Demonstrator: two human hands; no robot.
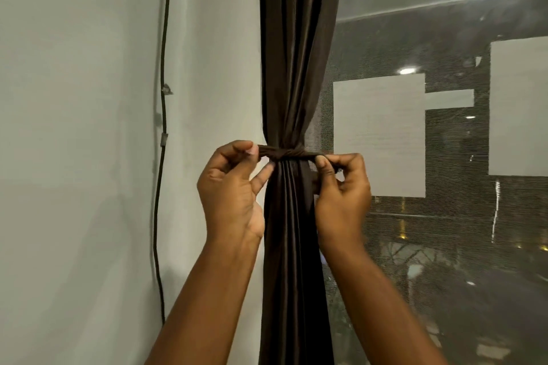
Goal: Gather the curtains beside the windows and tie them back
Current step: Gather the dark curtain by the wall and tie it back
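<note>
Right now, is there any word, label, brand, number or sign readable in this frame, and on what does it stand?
None can be read.
The pale sheets on the window show only faint blurred lines, too blurred to read.
The curtain, its tie band, the wall and the cable carry no text.

I count one dark curtain, one tie band around it, two hands, left and right, and one black cable left of the curtain.
</note>
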